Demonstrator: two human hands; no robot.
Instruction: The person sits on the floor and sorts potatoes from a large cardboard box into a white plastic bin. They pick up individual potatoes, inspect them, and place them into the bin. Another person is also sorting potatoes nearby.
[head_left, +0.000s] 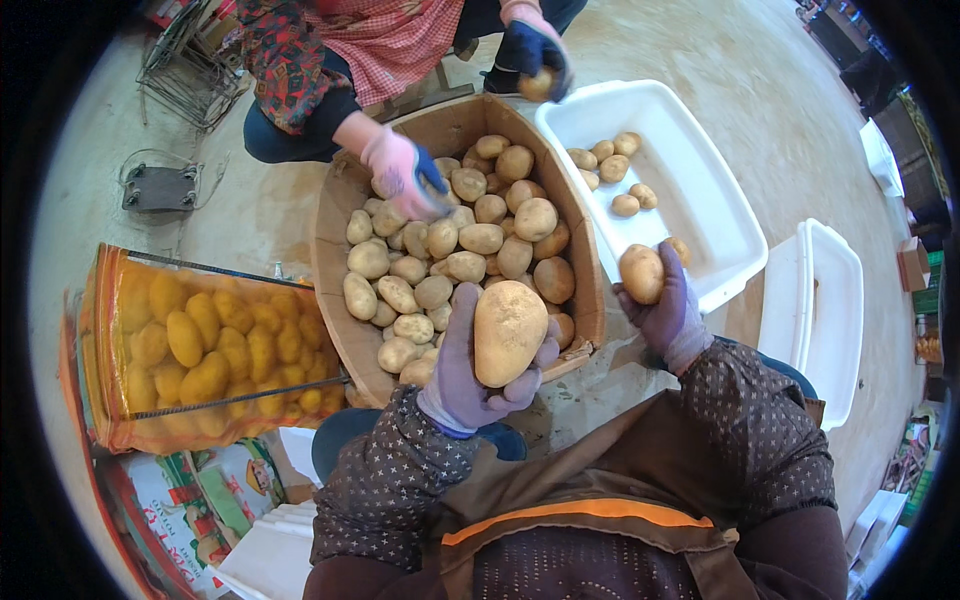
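Observation:
My left hand (480, 367), in a purplish glove, holds a large potato (511, 333) above the near edge of a cardboard box (459, 120). Many loose potatoes (481, 238) fill that box. In my right hand (666, 307), gloved alike, is a smaller potato (642, 274), at the near left edge of a white plastic tub (705, 187). Another potato (678, 251) shows just behind my right fingers; whether I hold it, I cannot tell. Several small potatoes (614, 169) lie in the tub.
Across the box, a co-worker's gloved hand (405, 176) reaches over the potatoes; the other gloved hand (534, 60) holds one near the tub. An orange mesh bag of potatoes (217, 345) stands left, above printed cartons (187, 510). More white tubs (834, 322) stand right.

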